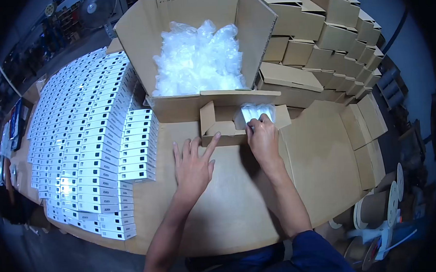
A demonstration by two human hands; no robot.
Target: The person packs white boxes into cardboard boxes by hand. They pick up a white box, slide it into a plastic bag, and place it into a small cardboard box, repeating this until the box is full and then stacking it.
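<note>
A small open cardboard box (pixel 226 140) lies on the table in front of me, its flaps folded outward. At its right end sits a clear plastic air cushion (pixel 257 112), partly inside the box. My right hand (pixel 264 140) pinches the near edge of this cushion with thumb and fingers. Spread and holding nothing, my left hand (pixel 193 167) is over the table at the box's near left; its index fingertip is at the box's front wall. The cushion's lower part is hidden by the box and my right fingers.
Behind the small box stands a large carton (pixel 141 47) filled with clear air cushions (pixel 200 59). White printed boxes (pixel 82 142) are stacked in rows on the left. Brown cartons (pixel 316 39) are piled at back right, above a flattened cardboard piece (pixel 321 156). Reels (pixel 377 211) stand lower right.
</note>
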